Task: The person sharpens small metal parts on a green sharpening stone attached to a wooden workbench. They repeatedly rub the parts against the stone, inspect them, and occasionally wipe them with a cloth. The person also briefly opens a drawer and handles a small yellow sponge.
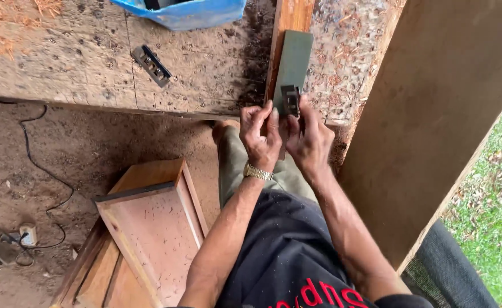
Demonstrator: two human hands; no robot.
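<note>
Both my hands hold a small flat metal blade [290, 100] pressed down on a long grey-green sharpening stone [294, 60]. The stone lies on a narrow wooden strip [292, 14] at the near edge of a worn workbench [79, 63]. My left hand [260, 137], with a metal wristwatch on the wrist, grips the blade's left side with thumb and fingers. My right hand [308, 140] pinches its right side. A second metal blade piece [151, 65] lies loose on the bench top to the left.
A blue plastic bag [188, 11] sits at the bench's far edge. A wide wooden plank [439, 114] leans at the right. Below on the dirt floor stand stacked wooden frames [148, 228], a black cable [39, 165] and a plug socket [27, 234]. Grass shows at far right.
</note>
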